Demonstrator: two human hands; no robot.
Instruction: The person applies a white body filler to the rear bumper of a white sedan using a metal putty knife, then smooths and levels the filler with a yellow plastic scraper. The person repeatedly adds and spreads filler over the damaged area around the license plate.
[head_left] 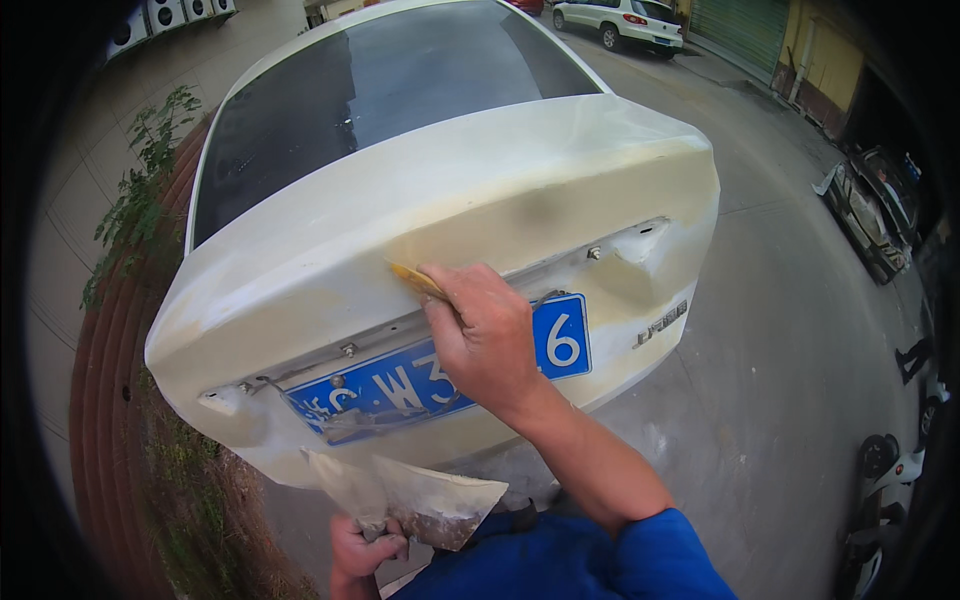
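My right hand (484, 335) grips a small yellow spreader (412, 278), its edge at the surface of the white car's trunk lid (590, 195). Beige, dull filler patches cover much of the lid. Just under this hand sits a blue license plate (566, 335), partly hidden by my wrist. Lower down, my left hand (366, 548) is closed round the near end of a pale, smeared mixing board (440, 492). Brownish paste coats part of that board. The board lies apart from the car's rear, in front of my body.
Bare bolts (349, 350) and a loose wire stick out above the plate. A brick-red ledge (95, 400) and a leafy plant (150, 165) run along the left. At right stand a scooter (890, 480) and a dismantled car part (872, 215). A white SUV (625, 22) is parked behind.
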